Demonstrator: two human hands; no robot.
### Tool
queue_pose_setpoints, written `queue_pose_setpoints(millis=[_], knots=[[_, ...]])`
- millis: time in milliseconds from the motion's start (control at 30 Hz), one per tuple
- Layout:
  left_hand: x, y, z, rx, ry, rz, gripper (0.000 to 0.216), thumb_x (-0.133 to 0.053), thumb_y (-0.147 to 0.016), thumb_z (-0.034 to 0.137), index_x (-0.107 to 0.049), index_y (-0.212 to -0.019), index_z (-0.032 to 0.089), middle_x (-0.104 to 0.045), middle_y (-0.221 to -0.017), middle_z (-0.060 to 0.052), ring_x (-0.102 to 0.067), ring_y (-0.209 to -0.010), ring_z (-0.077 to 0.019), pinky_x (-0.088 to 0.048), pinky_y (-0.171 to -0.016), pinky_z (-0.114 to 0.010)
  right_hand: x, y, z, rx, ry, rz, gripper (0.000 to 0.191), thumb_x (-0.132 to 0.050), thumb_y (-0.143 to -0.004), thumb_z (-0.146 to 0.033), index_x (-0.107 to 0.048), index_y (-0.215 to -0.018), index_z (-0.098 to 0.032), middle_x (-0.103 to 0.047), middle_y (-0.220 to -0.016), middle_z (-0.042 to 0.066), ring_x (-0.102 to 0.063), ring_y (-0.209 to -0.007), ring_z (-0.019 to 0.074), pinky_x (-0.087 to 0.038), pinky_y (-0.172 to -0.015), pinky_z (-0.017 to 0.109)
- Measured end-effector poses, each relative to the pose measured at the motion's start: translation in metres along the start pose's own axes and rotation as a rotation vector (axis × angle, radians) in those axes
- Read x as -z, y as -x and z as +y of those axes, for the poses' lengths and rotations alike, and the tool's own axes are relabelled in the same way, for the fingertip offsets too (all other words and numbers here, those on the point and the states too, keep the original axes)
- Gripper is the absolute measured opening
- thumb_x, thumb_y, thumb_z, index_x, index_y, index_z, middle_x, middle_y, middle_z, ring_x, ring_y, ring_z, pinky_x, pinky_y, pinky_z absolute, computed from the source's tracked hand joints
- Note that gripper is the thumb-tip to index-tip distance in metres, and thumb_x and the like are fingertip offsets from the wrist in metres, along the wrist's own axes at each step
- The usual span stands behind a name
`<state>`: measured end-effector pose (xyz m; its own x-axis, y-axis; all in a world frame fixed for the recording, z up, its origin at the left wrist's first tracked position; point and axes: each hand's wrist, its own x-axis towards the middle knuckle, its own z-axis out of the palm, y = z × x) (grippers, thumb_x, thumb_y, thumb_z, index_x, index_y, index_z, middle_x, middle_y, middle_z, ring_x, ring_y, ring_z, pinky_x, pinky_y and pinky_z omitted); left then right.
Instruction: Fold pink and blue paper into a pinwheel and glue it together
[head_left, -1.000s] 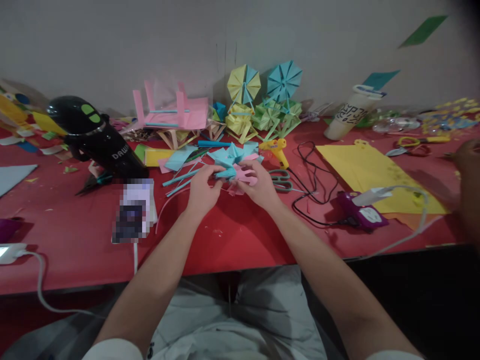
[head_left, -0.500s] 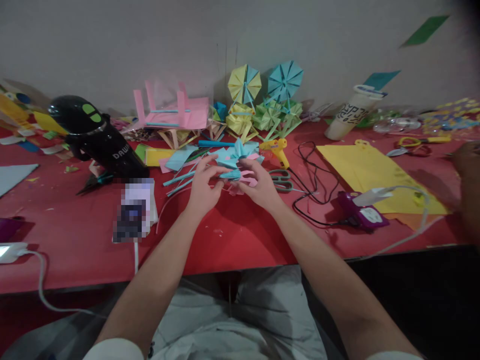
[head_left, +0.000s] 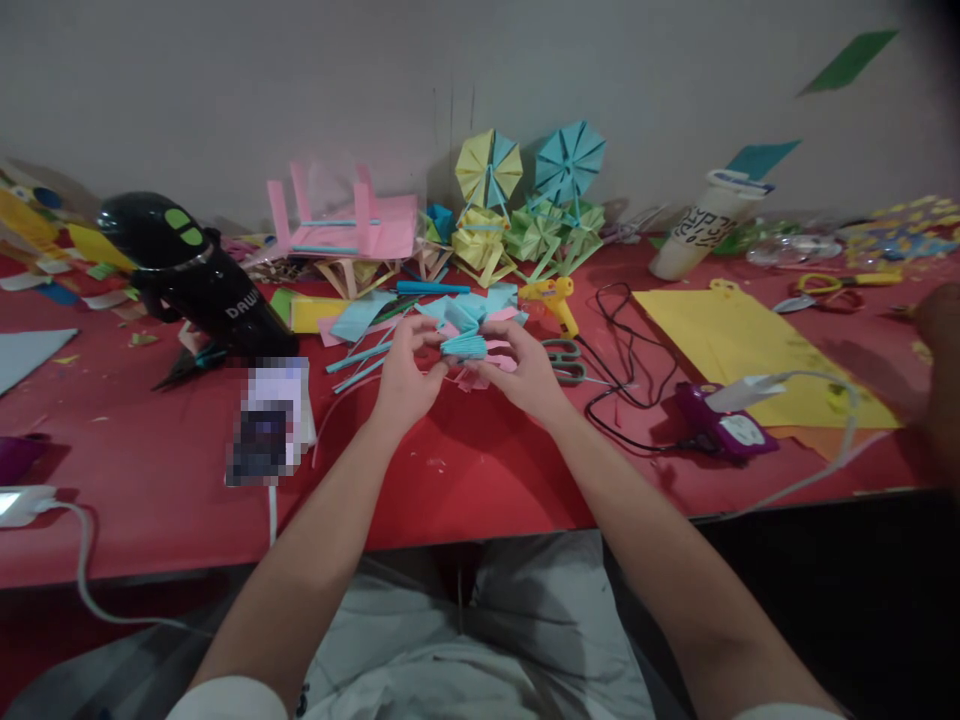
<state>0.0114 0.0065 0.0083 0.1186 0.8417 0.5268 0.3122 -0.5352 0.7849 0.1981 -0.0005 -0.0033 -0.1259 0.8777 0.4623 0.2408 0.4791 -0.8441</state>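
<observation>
Between my two hands is a small piece of blue pleated paper [head_left: 464,347]. My left hand [head_left: 411,372] pinches its left side, thumb below and fingers above. From the other side my right hand [head_left: 519,370] grips its right end. Just behind it lies a folded blue paper piece [head_left: 466,315], with pink paper strips [head_left: 474,378] under and beside my right fingers. Green-handled scissors [head_left: 564,360] rest right of my right hand. A yellow glue gun [head_left: 553,300] lies behind them. Rolled blue paper sticks [head_left: 358,365] are left of my left hand.
Folded paper models [head_left: 489,170] and a pink paper table [head_left: 375,225] stand along the wall. A black bottle [head_left: 199,270] and a phone [head_left: 268,420] are left. Right are a cup [head_left: 694,235], yellow paper sheets [head_left: 765,350], a purple power socket [head_left: 727,425] and another person's hand [head_left: 946,340].
The blue pleated paper has turned and spread wider between my fingers. My hands stay in nearly the same place. The other person's hand at the right edge has shifted slightly.
</observation>
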Motion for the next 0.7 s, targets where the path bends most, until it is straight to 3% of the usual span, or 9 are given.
queue_pose_setpoints(millis=[67, 167, 367, 500, 700], knots=[[0.0001, 0.0, 0.0001, -0.003, -0.008, -0.051, 0.04, -0.065, -0.077, 0.013, -0.056, -0.115, 0.021, -0.069, -0.102, -0.005, -0.067, -0.094, -0.0184, -0.054, -0.083, -0.034, -0.0001, -0.0002, 0.001, 0.004, 0.004, -0.012, 0.047, -0.073, -0.078, -0.044, -0.057, -0.118, -0.024, -0.067, -0.114, 0.009, -0.066, -0.1, 0.0222, -0.057, -0.087, 0.041], [0.0022, -0.0005, 0.0011, -0.051, -0.062, -0.097, 0.025, -0.062, -0.08, 0.012, -0.065, -0.104, 0.022, -0.068, -0.104, -0.005, -0.065, -0.096, -0.0187, -0.055, -0.085, -0.036, 0.0, -0.0005, 0.0017, 0.022, 0.038, -0.011, 0.047, -0.07, -0.078, -0.045, -0.058, -0.119, -0.024, -0.067, -0.116, 0.009, -0.066, -0.1, 0.0225, -0.058, -0.084, 0.04], [0.005, -0.0018, 0.0017, -0.117, -0.134, -0.052, 0.021, -0.066, -0.077, 0.01, -0.068, -0.094, 0.022, -0.057, -0.134, -0.009, -0.059, -0.12, -0.0245, -0.049, -0.102, -0.046, -0.0007, -0.0005, 0.0012, 0.02, 0.032, -0.003, 0.039, -0.07, -0.079, -0.048, -0.063, -0.108, -0.024, -0.068, -0.11, 0.007, -0.067, -0.092, 0.0206, -0.058, -0.082, 0.039], [0.0029, -0.0011, 0.0014, -0.081, -0.064, -0.097, 0.019, -0.062, -0.08, 0.01, -0.066, -0.096, 0.021, -0.07, -0.107, -0.006, -0.065, -0.105, -0.021, -0.052, -0.095, -0.041, 0.0002, 0.0002, -0.0002, 0.026, 0.018, 0.013, 0.035, -0.071, -0.079, -0.045, -0.063, -0.106, -0.024, -0.067, -0.11, 0.007, -0.066, -0.094, 0.0205, -0.058, -0.083, 0.039], [-0.0017, 0.0005, -0.0017, 0.004, 0.076, -0.039, 0.018, -0.066, -0.078, 0.016, -0.056, -0.093, 0.02, -0.065, -0.091, -0.002, -0.065, -0.085, -0.0158, -0.056, -0.084, -0.034, 0.002, 0.0012, -0.0028, 0.05, 0.056, 0.04, 0.038, -0.075, -0.077, -0.046, -0.063, -0.107, -0.027, -0.054, -0.135, 0.011, -0.057, -0.121, 0.0272, -0.056, -0.091, 0.045]])
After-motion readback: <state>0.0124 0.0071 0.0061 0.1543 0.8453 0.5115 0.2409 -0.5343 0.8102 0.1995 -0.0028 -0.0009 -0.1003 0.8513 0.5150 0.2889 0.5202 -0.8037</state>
